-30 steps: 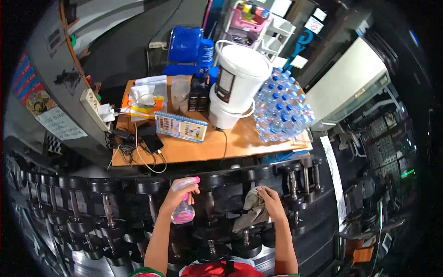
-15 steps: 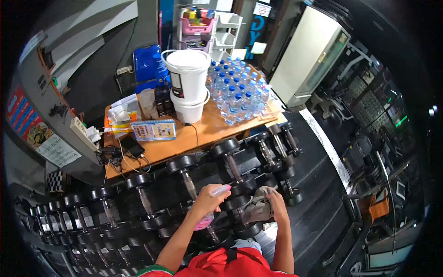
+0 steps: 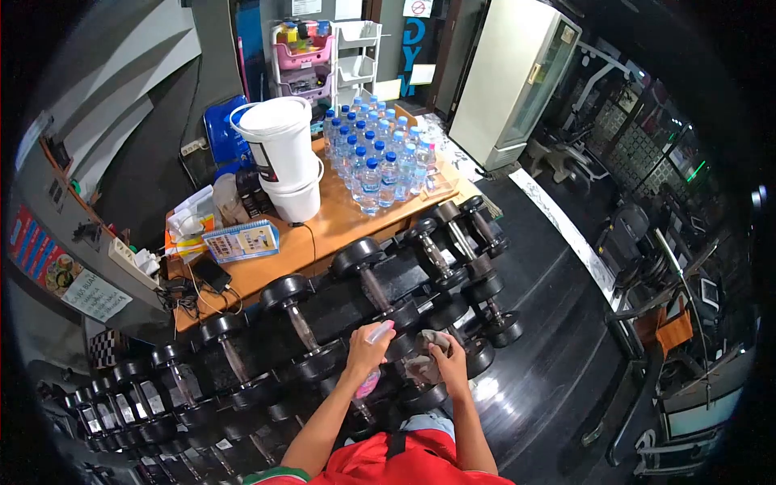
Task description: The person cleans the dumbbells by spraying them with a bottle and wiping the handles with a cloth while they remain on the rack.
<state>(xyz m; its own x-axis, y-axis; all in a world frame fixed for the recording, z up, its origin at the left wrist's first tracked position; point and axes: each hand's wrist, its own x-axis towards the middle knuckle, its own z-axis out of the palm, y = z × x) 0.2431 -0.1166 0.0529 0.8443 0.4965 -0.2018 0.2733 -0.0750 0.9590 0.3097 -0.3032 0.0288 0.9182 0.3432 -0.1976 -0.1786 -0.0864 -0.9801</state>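
My left hand (image 3: 365, 356) is closed around the neck of a spray bottle (image 3: 369, 383) with pink liquid; its clear and pink spray head sticks out above my fingers. To its right, my right hand (image 3: 451, 364) grips a crumpled grey cloth (image 3: 422, 369), which hangs over the dumbbells. Both hands are held above the dumbbell rack, close to a dumbbell (image 3: 373, 284) with a worn metal handle and black round heads. Part of the bottle is covered by my left hand.
Behind the rack, a wooden table (image 3: 322, 234) carries stacked white buckets (image 3: 279, 145), several water bottles (image 3: 370, 182), a desk calendar (image 3: 242, 242) and a phone (image 3: 212, 273). A white fridge (image 3: 501, 81) stands at the back. Gym machines (image 3: 630, 234) line the right side.
The view has turned so the table sits further left. My right hand has come nearer to my left hand, and the cloth is more bunched up. The bottle stays in my left hand.
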